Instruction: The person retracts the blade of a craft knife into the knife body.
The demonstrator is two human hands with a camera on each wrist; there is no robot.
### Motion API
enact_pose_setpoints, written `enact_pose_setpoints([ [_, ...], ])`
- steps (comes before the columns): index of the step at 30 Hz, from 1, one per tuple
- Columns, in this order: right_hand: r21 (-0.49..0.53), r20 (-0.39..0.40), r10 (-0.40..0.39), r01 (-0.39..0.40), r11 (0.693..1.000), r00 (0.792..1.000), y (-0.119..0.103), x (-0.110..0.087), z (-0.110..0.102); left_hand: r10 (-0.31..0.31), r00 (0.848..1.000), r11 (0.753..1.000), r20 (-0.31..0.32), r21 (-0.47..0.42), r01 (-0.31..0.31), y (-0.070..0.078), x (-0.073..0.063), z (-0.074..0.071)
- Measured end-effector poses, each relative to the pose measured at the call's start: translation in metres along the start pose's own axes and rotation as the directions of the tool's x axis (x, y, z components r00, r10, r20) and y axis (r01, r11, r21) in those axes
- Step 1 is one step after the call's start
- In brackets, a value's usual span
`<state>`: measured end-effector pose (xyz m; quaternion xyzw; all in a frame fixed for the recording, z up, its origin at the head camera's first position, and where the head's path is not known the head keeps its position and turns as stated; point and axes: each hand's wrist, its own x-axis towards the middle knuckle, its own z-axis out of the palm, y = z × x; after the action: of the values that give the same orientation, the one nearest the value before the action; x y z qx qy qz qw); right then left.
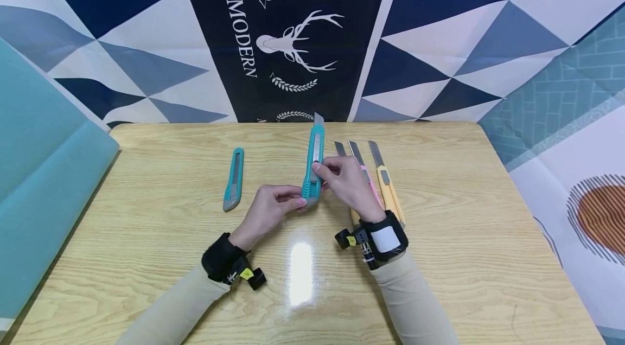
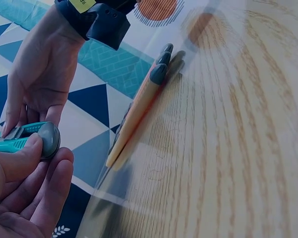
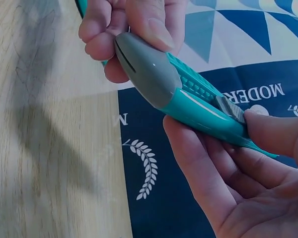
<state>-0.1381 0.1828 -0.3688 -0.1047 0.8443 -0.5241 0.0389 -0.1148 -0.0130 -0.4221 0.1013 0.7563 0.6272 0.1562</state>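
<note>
A teal utility knife [image 1: 312,158] is held up between both hands, its metal blade [image 1: 319,119] extended at the far end. My left hand [image 1: 270,208] pinches its grey end cap [image 3: 146,72] between thumb and fingers. My right hand [image 1: 355,186] grips the body from the other side, and its thumb lies on the grey slider [image 3: 231,109]. On the table left of the hands lies a second teal utility knife [image 1: 234,179] with no blade showing. Right of them lie a yellow utility knife [image 1: 389,193], a pink one [image 1: 375,192] and another partly hidden by my right hand, blades out.
The wooden table [image 1: 171,258] ends at a patterned cloth backdrop [image 1: 146,52] at the back. A teal panel [image 1: 44,187] borders the left side, and more patterned cloth [image 1: 561,171] hangs at the right. Each wrist wears a black strap with a small camera.
</note>
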Motion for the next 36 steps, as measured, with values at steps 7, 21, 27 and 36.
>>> enact_pose_setpoints([
  [7,0.003,0.007,-0.005,0.005,1.0,1.0,0.0014,-0.0009,-0.0001,0.003,1.0,1.0,-0.006,0.01,-0.003,0.0003,-0.0007,0.0001],
  [21,0.012,0.012,0.015,-0.015,1.0,1.0,0.0013,-0.001,0.0023,-0.008,1.0,1.0,-0.026,0.009,0.008,0.0015,0.0004,-0.0004],
  [27,-0.013,0.012,0.017,-0.017,1.0,1.0,0.0004,-0.0011,0.0029,0.017,1.0,1.0,-0.024,0.022,-0.016,0.0009,0.0002,-0.0007],
  [36,-0.045,-0.011,0.014,-0.014,0.999,1.0,-0.0015,0.0001,0.006,0.008,1.0,1.0,-0.022,-0.019,-0.008,0.002,0.0001,-0.002],
])
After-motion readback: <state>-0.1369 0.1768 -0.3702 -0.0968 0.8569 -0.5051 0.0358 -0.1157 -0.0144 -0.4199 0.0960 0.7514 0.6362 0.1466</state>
